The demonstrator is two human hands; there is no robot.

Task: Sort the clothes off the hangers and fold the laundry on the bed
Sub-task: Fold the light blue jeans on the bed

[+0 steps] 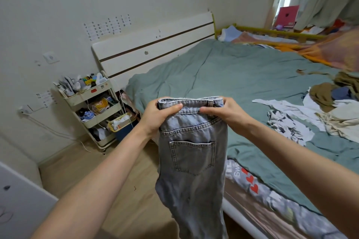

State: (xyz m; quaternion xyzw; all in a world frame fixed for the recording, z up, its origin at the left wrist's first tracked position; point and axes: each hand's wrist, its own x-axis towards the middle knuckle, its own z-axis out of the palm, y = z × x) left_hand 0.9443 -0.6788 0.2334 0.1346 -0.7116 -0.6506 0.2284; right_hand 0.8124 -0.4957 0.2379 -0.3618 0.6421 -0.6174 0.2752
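Left hand [155,115] and right hand [229,111] fingers pinch the jeans [191,161] waistband; legs hang beside the bed [242,75].

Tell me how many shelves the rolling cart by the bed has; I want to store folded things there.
3. The cart stands left of the headboard: top shelf, middle shelf, bottom shelf. All hold clutter.

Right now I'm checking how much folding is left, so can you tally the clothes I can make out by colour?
Grey jeans, held up by the waistband in left hand and right hand: 1
White floral-print garment: 1
Olive-brown garment: 1
Cream garment: 1
Blue garment, mostly buried: 1
Total: 5 told apart; the pile on the green bedspread may hide more.
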